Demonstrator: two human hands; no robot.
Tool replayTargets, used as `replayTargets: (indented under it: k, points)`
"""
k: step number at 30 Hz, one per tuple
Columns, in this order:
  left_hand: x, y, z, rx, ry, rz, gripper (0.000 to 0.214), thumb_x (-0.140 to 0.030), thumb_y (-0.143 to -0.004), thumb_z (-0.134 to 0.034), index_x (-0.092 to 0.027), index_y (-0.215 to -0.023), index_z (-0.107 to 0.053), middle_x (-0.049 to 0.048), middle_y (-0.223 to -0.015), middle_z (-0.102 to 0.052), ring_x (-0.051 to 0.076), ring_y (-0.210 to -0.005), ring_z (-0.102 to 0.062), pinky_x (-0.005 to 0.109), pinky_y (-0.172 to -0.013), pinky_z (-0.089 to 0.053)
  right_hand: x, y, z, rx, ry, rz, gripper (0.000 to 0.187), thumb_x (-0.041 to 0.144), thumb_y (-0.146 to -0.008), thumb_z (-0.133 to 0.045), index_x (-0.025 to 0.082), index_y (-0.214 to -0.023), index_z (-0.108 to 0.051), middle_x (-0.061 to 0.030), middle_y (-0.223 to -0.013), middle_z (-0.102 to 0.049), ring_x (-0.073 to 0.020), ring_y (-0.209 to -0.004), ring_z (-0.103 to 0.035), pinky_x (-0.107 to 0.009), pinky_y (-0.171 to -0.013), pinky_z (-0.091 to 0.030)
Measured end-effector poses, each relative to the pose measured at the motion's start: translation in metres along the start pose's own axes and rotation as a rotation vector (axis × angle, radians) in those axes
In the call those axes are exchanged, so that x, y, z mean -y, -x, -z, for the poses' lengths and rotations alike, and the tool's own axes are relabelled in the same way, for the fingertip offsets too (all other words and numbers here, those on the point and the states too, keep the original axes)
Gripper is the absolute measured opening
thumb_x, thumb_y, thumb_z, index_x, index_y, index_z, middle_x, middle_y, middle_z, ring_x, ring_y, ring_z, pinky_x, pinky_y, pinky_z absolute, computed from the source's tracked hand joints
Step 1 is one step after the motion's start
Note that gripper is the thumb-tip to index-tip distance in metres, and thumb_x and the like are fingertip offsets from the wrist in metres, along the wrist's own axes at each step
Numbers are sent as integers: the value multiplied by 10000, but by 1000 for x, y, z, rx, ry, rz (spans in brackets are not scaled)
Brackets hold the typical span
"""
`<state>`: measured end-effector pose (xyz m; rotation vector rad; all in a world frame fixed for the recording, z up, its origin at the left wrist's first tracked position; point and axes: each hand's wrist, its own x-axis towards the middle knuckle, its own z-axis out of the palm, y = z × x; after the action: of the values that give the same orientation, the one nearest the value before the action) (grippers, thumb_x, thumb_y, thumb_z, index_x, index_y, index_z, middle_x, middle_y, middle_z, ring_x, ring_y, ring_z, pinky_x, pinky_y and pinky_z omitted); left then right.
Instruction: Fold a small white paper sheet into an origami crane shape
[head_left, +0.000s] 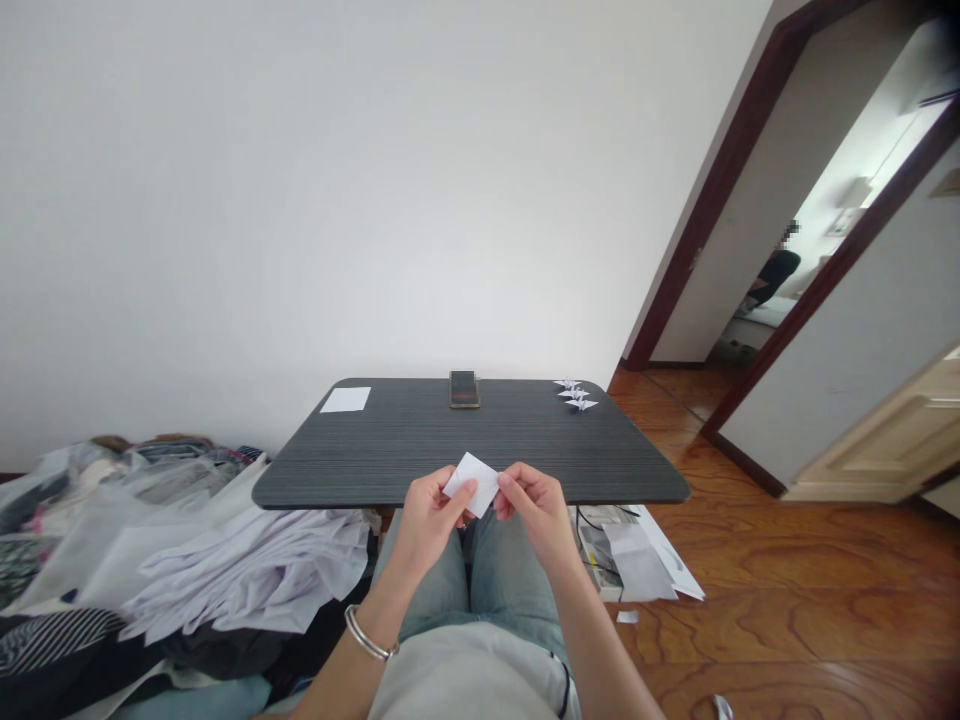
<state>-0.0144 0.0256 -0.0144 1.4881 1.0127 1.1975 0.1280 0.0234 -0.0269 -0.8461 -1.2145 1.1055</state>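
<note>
A small folded square of white paper [474,480] is held between both hands, just in front of the table's near edge. My left hand [433,505] grips its left side, the thumb lying flat on top and the fingers behind. At the right corner, my right hand [531,495] pinches the paper between thumb and fingertips. Three white paper cranes [577,395] stand in a row at the far right of the dark table [405,440]. A flat stack or sheet of white paper [346,400] lies at the far left.
A phone [464,390] rests at the table's back middle. Bagged and folded clothes [247,570] are heaped on the left. Papers and cables [637,560] lie below the table's right side, above a wooden floor [787,590]. Beyond a doorway on the right is a person [776,272].
</note>
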Motion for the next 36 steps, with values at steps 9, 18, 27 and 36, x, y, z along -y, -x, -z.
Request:
replayTargets:
  k: [9,18,27,36]
  points:
    - [7,-3,-5,-25,11,49,230,-335,-702,-641,-138,-747,-531,-42,-573,-499,77,-486,-424,174,-438,-344,-2,4,-5,-23,201,78,251,324,-824,-508,179,-621,-476,46,-479,-475,-83,-424,-431,-195,-442,-363]
    - [5,-3,-7,-79,69,64,252,-301,-658,-682,-149,-730,-494,-59,-566,-492,68,-478,-424,167,-450,-325,-7,0,-1,29,459,149,198,287,-819,-497,183,-652,-499,40,-486,-474,-102,-440,-444,-205,-446,-337]
    - [8,-5,-2,10,262,115,338,-233,-621,-711,-134,-881,-520,-3,-701,-610,102,-581,-543,195,-533,-415,-12,-4,2,-24,323,83,237,339,-817,-506,191,-634,-479,52,-444,-461,-99,-400,-448,-206,-431,-343]
    - [14,-9,2,-8,284,157,408,-385,-670,-669,-90,-937,-574,50,-675,-659,133,-573,-585,231,-522,-483,-11,-6,5,-58,253,59,249,350,-806,-530,182,-629,-482,57,-435,-468,-81,-379,-427,-188,-406,-324]
